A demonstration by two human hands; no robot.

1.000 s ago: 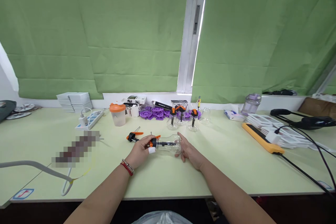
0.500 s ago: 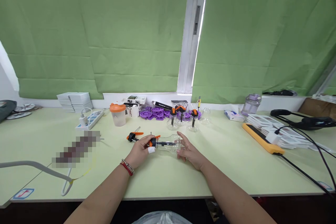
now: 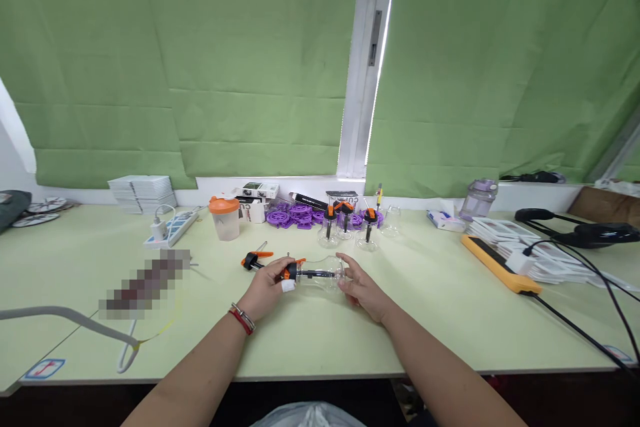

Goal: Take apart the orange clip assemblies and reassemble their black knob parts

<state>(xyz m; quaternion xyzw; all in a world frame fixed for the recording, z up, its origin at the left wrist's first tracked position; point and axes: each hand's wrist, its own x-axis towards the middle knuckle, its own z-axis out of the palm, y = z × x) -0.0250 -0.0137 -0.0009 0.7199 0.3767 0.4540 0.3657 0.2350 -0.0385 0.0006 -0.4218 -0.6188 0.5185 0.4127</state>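
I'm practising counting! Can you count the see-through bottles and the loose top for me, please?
Held bottle: 1
Standing bottles with tops: 3
Bottle without a top: 1
Loose top: 1
Total: 6

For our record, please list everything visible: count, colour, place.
Held container: 1, clear, centre
Loose top: 1, black/orange, centre left
Capped containers: 3, clear, back
Uncapped container: 1, clear, back
Parts: several, purple, back
Boxes: several, black/white, back
Cup: 1, orange lid, left
Stack: 1, white, left
Discs: several, whitish, left
Power strips: 2, white left, yellow right
Pixelated item: 1, obscured, left
Bent rod: 1, grey, left
Tissue pack: 1, white/blue, right
Drink bottle: 1, lilac, right
Flat frames: many, white, right
Headset: 1, black, right
Carton: 1, brown, right
Blinds: 2+, green, back
Table: 1, pale green, front
Left hand: 1, holding container
Right hand: 1, holding container
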